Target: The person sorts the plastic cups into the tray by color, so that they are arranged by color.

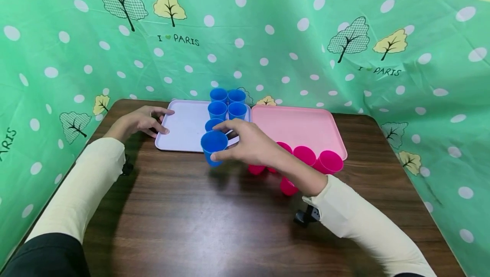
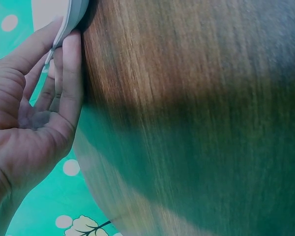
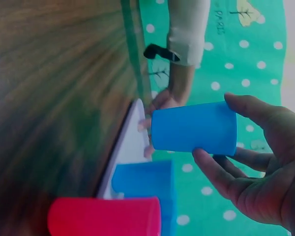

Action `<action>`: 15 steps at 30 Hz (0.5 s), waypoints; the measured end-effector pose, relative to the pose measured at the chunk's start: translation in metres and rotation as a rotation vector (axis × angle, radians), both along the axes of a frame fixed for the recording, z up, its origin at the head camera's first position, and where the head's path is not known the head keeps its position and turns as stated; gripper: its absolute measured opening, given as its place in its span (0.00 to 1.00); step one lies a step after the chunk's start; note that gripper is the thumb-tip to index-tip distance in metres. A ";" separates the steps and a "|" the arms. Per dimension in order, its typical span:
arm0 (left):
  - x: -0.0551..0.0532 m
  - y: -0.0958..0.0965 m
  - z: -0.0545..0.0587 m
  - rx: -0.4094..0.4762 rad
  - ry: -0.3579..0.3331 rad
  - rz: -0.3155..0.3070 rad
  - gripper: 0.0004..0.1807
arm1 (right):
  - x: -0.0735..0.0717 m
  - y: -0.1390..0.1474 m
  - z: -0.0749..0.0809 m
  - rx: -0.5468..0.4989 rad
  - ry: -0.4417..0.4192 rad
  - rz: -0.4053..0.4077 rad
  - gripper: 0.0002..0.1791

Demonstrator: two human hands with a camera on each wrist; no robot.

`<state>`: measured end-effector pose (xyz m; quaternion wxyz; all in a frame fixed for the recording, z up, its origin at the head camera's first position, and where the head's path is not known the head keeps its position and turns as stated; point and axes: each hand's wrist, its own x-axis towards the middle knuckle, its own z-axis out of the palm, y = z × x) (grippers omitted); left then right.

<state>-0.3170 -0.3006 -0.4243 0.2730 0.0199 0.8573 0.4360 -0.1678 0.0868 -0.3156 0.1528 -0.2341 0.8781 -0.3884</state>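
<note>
A blue cup [image 1: 214, 147] is in my right hand [image 1: 245, 143], pinched near its rim between thumb and fingers. In the right wrist view the cup [image 3: 194, 129] is clear of the tabletop. Several more blue cups [image 1: 217, 110] stand upright on the right part of a pale lavender tray [image 1: 183, 126], behind the held one. My left hand [image 1: 143, 121] grips this tray's left edge. Seen from the left wrist, the thumb lies on the tray's rim [image 2: 69, 27] with fingers underneath.
Beside the lavender tray lies a pink tray [image 1: 292, 119]. Several deep pink cups [image 1: 304, 156] stand at its front edge, under my right forearm. The brown wooden table [image 1: 183, 221] stretches toward me. A green dotted cloth [image 1: 237, 34] hangs behind and along the sides.
</note>
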 end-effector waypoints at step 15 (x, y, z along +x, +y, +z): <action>-0.001 -0.001 -0.001 0.009 0.002 0.004 0.50 | -0.032 0.042 0.016 0.000 0.036 -0.124 0.42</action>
